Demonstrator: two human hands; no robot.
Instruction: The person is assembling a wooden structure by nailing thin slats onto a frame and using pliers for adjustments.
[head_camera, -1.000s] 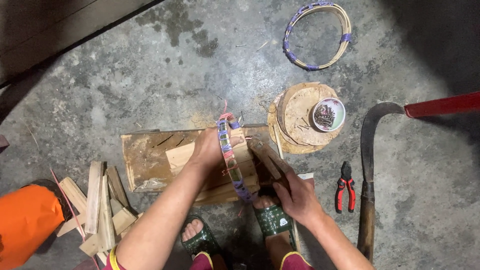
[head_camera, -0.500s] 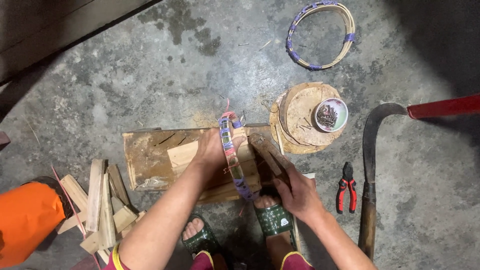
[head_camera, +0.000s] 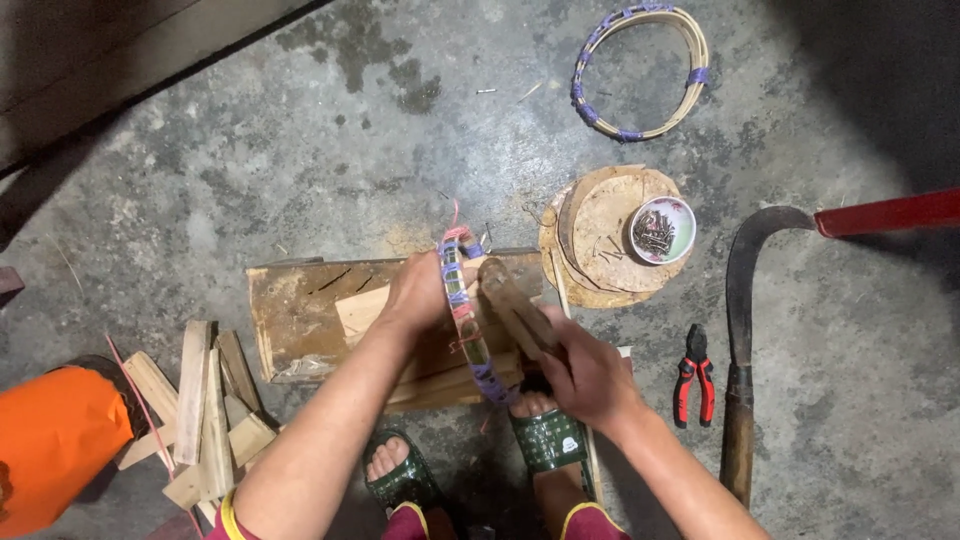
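Note:
My left hand (head_camera: 418, 292) grips a bamboo hoop (head_camera: 468, 322) wrapped with purple and pink bands, holding it on edge over a worn wooden block (head_camera: 300, 310). My right hand (head_camera: 585, 370) is closed around the wooden handle of a tool (head_camera: 515, 305), likely a hammer, whose far end rests against the hoop's upper part. Both my feet in green sandals (head_camera: 548, 440) stand just below the block.
A second purple-wrapped hoop (head_camera: 640, 70) lies far up on the concrete. A small bowl of nails (head_camera: 663, 230) sits on a round wood slice (head_camera: 610, 240). Red pliers (head_camera: 694, 375), a curved sickle (head_camera: 740, 330), wood offcuts (head_camera: 200, 410) and an orange bag (head_camera: 50, 440) lie around.
My right hand has brought the tool's head up against the hoop's top. The left hand and hoop stay nearly in place.

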